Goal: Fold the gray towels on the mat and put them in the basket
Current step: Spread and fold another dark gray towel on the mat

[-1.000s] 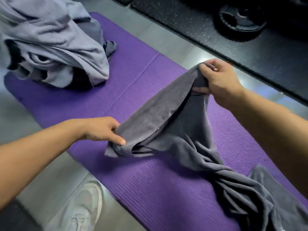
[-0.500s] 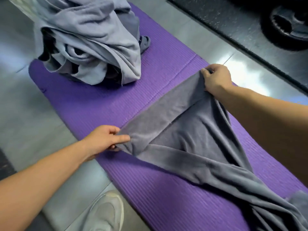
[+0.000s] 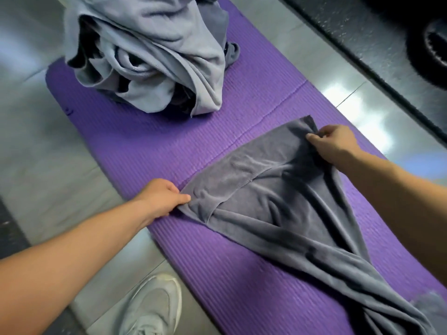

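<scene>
Fingers (image 3: 174, 188) on left hand (image 3: 162, 199) curled, thumb over the top, pinching the near-left corner of the dark gray towel (image 3: 278, 201). Same on right hand (image 3: 336, 145): fingertips (image 3: 314, 137) bunched in a pinch at the far corner of the same edge, cloth puckered under them. I read both grips as closed on fabric.

Towel lies on the purple mat (image 3: 169, 146), roughly mid-mat. Edge between the two hands runs fairly straight and diagonal, left-near to right-far. A strip along that edge is folded back over the body of the towel, hem stitching visible. Rest of it trails toward bottom right in long creases, narrowing and twisting. Tail runs out of frame, so I can't tell where it ends.

Far end of mat: heap of lighter gray towels (image 3: 154, 52), crumpled, dark gaps between the folds. Can't tell whether anything sits beneath it. Heap is well apart from the towel in hand.

Mat sits on glossy gray floor tiles (image 3: 36, 146). White sneaker (image 3: 154, 308) on the tiles just beside the mat's near-left edge. Beyond the mat on the right, black speckled flooring (image 3: 350, 32) with a dark round weight plate (image 3: 433, 49) on it, partly cut off by the frame.
</scene>
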A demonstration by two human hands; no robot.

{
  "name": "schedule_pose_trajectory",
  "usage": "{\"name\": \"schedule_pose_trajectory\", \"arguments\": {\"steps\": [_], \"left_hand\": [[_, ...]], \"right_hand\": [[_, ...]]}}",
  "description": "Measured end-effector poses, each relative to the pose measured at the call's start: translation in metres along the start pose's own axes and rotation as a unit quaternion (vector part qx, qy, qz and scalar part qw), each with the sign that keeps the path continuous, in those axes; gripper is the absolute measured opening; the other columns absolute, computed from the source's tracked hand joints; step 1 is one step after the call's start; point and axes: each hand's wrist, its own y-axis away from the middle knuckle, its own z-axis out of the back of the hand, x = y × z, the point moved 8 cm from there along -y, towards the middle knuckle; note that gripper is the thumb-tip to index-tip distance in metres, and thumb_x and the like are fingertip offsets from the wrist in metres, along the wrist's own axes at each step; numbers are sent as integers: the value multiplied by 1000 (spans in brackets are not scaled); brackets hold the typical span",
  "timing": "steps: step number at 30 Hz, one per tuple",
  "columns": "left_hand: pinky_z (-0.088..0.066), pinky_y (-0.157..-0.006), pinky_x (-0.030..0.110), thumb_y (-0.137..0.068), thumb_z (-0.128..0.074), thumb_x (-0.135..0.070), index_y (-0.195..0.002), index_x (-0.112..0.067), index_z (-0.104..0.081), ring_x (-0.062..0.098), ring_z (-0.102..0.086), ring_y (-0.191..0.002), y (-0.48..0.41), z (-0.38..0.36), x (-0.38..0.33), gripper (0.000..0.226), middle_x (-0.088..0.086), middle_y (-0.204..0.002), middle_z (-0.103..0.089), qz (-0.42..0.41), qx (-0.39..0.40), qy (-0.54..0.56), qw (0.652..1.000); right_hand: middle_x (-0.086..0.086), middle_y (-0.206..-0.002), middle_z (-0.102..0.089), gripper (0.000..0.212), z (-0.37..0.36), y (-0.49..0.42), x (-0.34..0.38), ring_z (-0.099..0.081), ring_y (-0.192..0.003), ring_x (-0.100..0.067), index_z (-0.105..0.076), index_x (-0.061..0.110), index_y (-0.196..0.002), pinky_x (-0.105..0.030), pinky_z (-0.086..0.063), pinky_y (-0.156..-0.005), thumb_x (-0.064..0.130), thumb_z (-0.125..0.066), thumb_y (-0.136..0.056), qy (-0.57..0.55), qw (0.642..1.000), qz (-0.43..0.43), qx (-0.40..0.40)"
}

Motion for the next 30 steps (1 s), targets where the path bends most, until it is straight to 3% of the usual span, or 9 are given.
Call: {"name": "schedule_pose_trajectory", "arguments": {"steps": [5, 7, 10, 12, 15, 19, 22, 25, 30], "left_hand": [[-54, -62, 38, -88, -77, -31, -77, -8, -65, 19, -58, -60, 16, -12, 19, 28, 9, -68, -65, 6, 5, 24, 1000], [-59, -65, 35, -97, -67, -22, -84, -9, -63, 17, -65, -66, 26, -17, 19, 19, 12, -81, -70, -5, -9, 163, 987], [-64, -66, 34, -107, -48, -16, -100, -10, -57, 28, -74, -83, 41, -34, 15, 13, 16, -101, -73, 43, 25, 501, 864], [-64, -63, 36, -110, -41, -17, -112, -10, -54, 27, -76, -82, 41, -38, 16, 15, 17, -107, -72, 62, 30, 562, 824], [-63, -60, 36, -111, -38, -18, -116, -13, -50, 24, -74, -85, 37, -30, 19, 14, 12, -110, -69, 58, -6, 531, 845], [-63, -68, 45, -109, -43, -21, -100, -19, -49, 28, -67, -95, 23, -4, 23, 11, 18, -117, -64, 12, -91, 439, 894], [-60, -80, 48, -106, -51, -31, -107, -18, -54, 30, -71, -101, 18, -8, 22, 13, 12, -113, -73, 32, -56, 437, 897], [-57, -72, 37, -101, -60, -24, -101, -18, -61, 19, -76, -82, 20, -25, 24, 6, 3, -91, -79, 60, 2, 431, 901], [-61, -59, 32, -107, -49, -15, -114, -14, -59, 24, -74, -83, 17, -27, 36, 12, 13, -108, -74, 36, -27, 390, 920]], "right_hand": [[1, -64, -50, 35, 7, 5, 2, -47, -62, -21, -58, 10, -73, -31, -36, -63, 37, -64, -93, -50, 997, 46, -29], [-1, -64, -52, 36, 3, 6, 1, -46, -60, -19, -59, 9, -72, -31, -36, -62, 38, -63, -94, -39, 998, 49, -10], [-5, -64, -49, 38, 1, 5, -1, -45, -60, -21, -62, 4, -78, -31, -36, -57, 37, -59, -96, -33, 998, 54, 0], [-2, -63, -48, 34, 3, 3, 5, -45, -60, -19, -60, 7, -80, -30, -34, -56, 36, -56, -98, -42, 997, 66, -9], [-3, -68, -47, 30, 6, -11, 15, -45, -68, -23, -57, 12, -81, -32, -32, -63, 35, -53, -100, -59, 995, 73, -31], [-5, -87, -56, 25, -4, -26, 36, -49, -84, -25, -62, 16, -95, -29, -34, -75, 39, -53, -101, -9, 994, 104, -33], [-1, -93, -59, 37, -7, -22, 37, -50, -87, -23, -65, 16, -102, -31, -36, -77, 51, -52, -98, -7, 993, 105, -45], [-1, -94, -61, 43, -10, -15, 18, -54, -89, -24, -64, 16, -100, -31, -37, -77, 57, -53, -94, -19, 997, 67, -42], [-3, -100, -62, 34, -6, -18, 21, -60, -102, -31, -63, 19, -101, -35, -41, -79, 51, -53, -98, 36, 995, 73, -54]]}}
